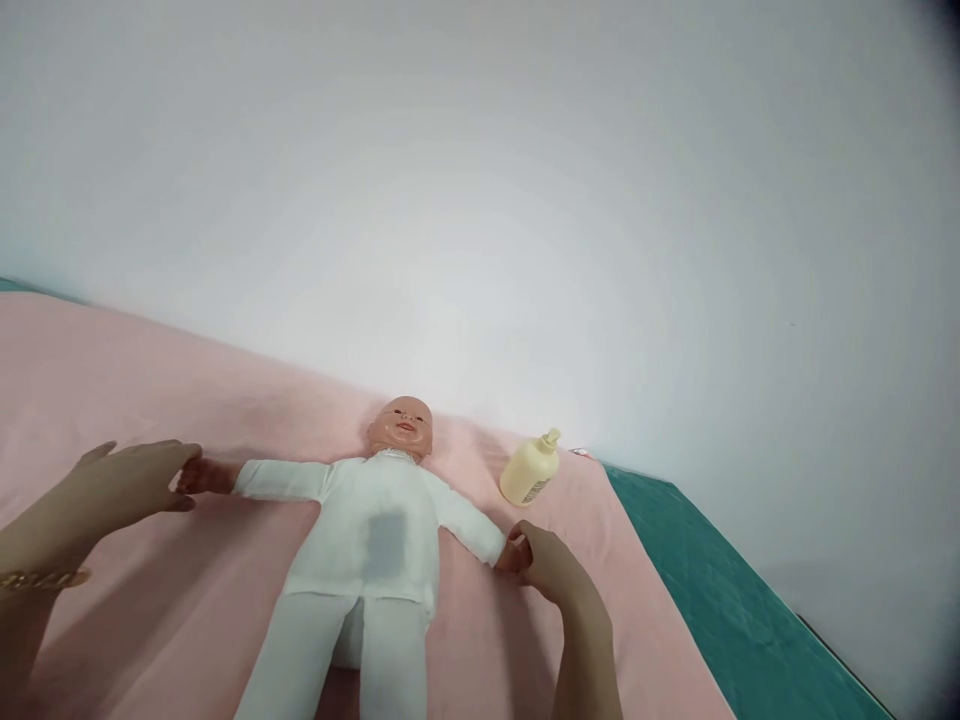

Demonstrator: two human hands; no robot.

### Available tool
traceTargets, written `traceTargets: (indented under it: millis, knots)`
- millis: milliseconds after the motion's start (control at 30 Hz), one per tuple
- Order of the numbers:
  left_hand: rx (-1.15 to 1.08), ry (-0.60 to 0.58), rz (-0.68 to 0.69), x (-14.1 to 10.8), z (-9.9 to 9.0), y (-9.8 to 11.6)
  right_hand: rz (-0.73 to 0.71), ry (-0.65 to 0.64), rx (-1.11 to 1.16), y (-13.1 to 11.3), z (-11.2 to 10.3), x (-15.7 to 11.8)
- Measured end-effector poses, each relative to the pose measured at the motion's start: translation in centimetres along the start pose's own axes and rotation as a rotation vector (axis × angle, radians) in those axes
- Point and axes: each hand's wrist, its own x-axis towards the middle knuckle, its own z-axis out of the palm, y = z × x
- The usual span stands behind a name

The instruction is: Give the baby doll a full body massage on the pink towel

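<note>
A baby doll (352, 530) in a white top and white trousers lies on its back, arms spread wide, on a pink cloth (187, 400). At the left, my left hand (146, 482) has its fingers closed round the doll's hand, with a gold bracelet on the wrist. On the other side, my right hand (547, 560) pinches the doll's other hand between thumb and fingers. A pale yellow pump bottle (531, 470) stands on the cloth just beyond my right hand, touched by neither hand.
Behind the doll's head rises a plain white wall (465, 200). A green surface (720, 590) shows past the cloth's right edge, and a sliver of green appears at the far left.
</note>
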Motion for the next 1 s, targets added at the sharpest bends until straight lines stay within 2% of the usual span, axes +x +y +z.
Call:
traceTargets:
  millis: [100, 233, 333, 433, 600, 767, 867, 1000]
  knots:
    - [0.117, -0.036, -0.018, -0.1, -0.7, 0.7, -0.014, 0.014, -0.028, 0.2, 0.0, 0.2]
    - [0.118, 0.025, -0.019, 0.2, -2.1, 1.4, -0.020, 0.042, -0.046, -0.2, -0.3, -0.1]
    - [0.027, 0.080, -0.022, 0.4, -2.9, 1.9, -0.049, 0.082, -0.020, -1.0, -0.9, -1.1]
    - [-0.117, 0.129, 0.041, 0.3, -3.6, 2.8, -0.120, 0.130, 0.048, -2.1, -1.6, -2.8]
    - [-0.298, 0.189, 0.085, -0.1, -4.4, 5.3, -0.197, 0.249, 0.135, -4.5, -1.9, -5.0]
    - [-0.421, 0.108, 0.101, -0.6, -4.3, 8.7, -0.418, 0.338, 0.272, -6.9, -0.2, -5.1]
    - [-0.529, 0.079, 0.232, -0.9, -3.1, 11.0, -0.507, 0.314, 0.336, -8.2, 1.3, -4.9]
    - [-0.547, 0.024, 0.568, -1.2, -1.0, 13.8, -0.559, 0.223, 0.272, -9.9, 3.0, -5.0]
